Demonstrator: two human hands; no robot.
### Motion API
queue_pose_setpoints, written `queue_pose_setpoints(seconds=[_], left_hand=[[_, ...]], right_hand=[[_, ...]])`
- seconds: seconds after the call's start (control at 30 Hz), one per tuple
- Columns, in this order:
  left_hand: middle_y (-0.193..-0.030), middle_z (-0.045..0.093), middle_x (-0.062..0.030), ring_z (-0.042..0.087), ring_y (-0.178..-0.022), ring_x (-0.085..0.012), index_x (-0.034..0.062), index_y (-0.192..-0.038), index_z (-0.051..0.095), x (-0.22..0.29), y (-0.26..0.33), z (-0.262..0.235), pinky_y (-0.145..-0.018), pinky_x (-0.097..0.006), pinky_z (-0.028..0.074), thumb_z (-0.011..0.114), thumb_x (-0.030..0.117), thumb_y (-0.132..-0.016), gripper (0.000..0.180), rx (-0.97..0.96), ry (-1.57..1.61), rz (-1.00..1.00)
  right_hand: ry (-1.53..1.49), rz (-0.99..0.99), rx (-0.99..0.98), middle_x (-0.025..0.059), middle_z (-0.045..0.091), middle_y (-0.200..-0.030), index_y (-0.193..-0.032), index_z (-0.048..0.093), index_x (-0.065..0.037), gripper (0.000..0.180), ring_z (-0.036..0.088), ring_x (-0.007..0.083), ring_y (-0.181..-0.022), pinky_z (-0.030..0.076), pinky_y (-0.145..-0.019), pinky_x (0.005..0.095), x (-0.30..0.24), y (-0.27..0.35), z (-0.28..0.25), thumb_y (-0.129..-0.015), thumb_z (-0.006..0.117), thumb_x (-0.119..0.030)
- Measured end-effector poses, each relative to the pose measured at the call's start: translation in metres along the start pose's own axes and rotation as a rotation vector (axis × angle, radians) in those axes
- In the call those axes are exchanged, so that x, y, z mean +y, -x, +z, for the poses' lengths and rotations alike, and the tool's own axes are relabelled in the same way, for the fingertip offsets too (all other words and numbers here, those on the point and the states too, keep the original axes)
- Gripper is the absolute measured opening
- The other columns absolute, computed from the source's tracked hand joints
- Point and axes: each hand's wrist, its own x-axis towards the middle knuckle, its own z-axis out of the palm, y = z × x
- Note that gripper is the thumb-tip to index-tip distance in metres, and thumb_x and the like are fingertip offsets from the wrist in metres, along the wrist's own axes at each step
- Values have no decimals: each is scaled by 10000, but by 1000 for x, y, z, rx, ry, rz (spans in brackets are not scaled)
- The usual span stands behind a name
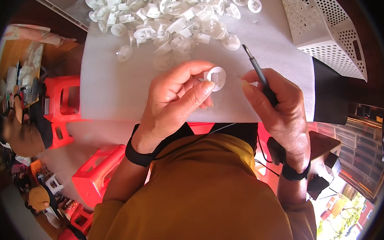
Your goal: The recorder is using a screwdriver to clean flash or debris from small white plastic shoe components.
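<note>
1. White plastic makes up the small round part (216,77) that the left hand (173,102) pinches between thumb and fingertips, held just above the near middle of the white sheet (115,90).
2. The right hand (279,111) is closed around a thin dark tool (258,74), whose tip points up and away, just right of the round part and not touching it.
3. A black band sits on each wrist, and mustard-yellow sleeves fill the lower part of the view.
4. Beyond the hands, a heap of similar white parts (163,14) spreads across the far side of the sheet; a few lie loose nearer the hands.
5. A white perforated basket (331,31) stands at the far right, partly cut off by the top edge.
6. Red plastic stools (98,171) stand on the floor to the left.
7. Another person (20,128) is at the left rim, bent by the lens and hard to make out.
8. The tool's handle is hidden inside the right fist, and the thumb covers part of the round part.
</note>
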Motion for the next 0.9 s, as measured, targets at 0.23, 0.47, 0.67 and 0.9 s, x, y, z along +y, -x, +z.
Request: queue_pose_setpoints(seconds=[0.23, 0.47, 0.67, 0.9], left_hand=[[-909, 634, -63, 594, -707, -97, -41, -1181, 547, 2, 0, 5, -636, -241, 500, 567, 88, -931, 281, 33, -29, 10], [-911, 640, -76, 604, -697, -108, -48, -1179, 551, 0, 1, 3, -611, -239, 494, 539, 131, -948, 292, 55, -68, 37], [-940, 638, -82, 603, -699, -108, -49, -1199, 542, 0, 0, 5, -613, -237, 492, 543, 148, -948, 319, 58, -77, 53], [-983, 640, -94, 609, -707, -117, -48, -1216, 532, 0, 1, 5, -612, -242, 493, 544, 163, -950, 340, 26, -59, 76]], right_hand=[[91, 251, -50, 54, 482, -582, -1020, 578, 18, 255, 441, 109, -536, 380, -504, 266, -13, -11, -18, -853, 661, -155], [69, 255, -132, -56, 451, -681, -999, 585, -6, 177, 346, 25, -603, 296, -522, 209, -23, -17, -29, -883, 624, -134], [-62, 136, -137, 115, 520, -628, -865, 567, 21, 133, 461, 161, -567, 407, -553, 310, -6, -16, 3, -865, 573, -113], [-233, 188, -106, 54, 491, -620, -873, 570, 34, 141, 431, 95, -599, 389, -539, 279, -8, -16, 10, -871, 584, -107]])
